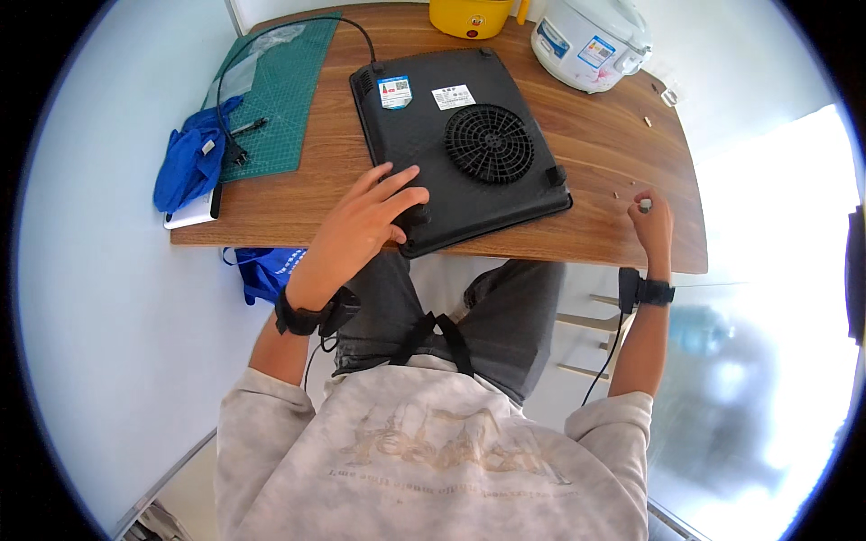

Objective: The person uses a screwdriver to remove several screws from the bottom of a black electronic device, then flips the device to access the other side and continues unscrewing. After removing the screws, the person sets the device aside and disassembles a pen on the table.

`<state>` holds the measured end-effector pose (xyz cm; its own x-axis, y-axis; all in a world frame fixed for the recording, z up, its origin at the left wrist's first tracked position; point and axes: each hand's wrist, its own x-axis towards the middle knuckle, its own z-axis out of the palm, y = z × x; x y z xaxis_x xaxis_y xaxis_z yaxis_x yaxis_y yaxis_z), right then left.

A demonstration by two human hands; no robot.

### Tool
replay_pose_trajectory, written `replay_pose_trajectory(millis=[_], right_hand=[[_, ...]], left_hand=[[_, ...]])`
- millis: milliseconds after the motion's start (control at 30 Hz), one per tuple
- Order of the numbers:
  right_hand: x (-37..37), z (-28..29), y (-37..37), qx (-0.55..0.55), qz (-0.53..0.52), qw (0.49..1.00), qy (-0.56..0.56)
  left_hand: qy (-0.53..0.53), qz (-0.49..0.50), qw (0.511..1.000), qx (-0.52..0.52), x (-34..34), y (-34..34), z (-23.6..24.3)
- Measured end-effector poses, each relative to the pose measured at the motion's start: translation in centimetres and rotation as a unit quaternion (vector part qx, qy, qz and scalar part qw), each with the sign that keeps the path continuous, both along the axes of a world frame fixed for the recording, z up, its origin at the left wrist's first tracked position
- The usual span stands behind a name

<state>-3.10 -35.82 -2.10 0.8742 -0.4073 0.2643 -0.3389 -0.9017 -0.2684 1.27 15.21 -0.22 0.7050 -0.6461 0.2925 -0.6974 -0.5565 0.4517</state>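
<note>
appliance, black plastic, round webbed grille

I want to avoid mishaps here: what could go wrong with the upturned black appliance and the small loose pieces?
The black appliance has its near corner at the front edge of the table, by the left hand; a pull toward the person might drop it.

The right hand pinches a small grey piece, which could slip and be lost.

Other small loose pieces lie unconfined on the wood and might get brushed off.
</note>
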Motion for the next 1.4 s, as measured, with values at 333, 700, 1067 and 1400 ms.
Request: replay_pose_trajectory(millis=[333,700,1067,1400], right_hand=[[-5.6,1.3,9.2,0.191,0.064,0.979,-0.032],[-6.7,2.2,22.9,0.25,0.207,0.945,-0.05],[-5.2,0.3,23.5,0.144,0.26,0.943,-0.148],[-5.0,-1.2,23.6,-0.017,0.309,0.936,-0.167]], left_hand=[[-0.07,-0.013,0.997,-0.037,0.9,-5.3,-3.7],[-0.138,0.05,0.989,-0.031,0.0,-9.1,-4.7],[-0.124,0.043,0.99,-0.043,-0.1,-10.6,-4.5],[-0.126,0.035,0.989,-0.065,-0.3,-10.3,-4.6]])
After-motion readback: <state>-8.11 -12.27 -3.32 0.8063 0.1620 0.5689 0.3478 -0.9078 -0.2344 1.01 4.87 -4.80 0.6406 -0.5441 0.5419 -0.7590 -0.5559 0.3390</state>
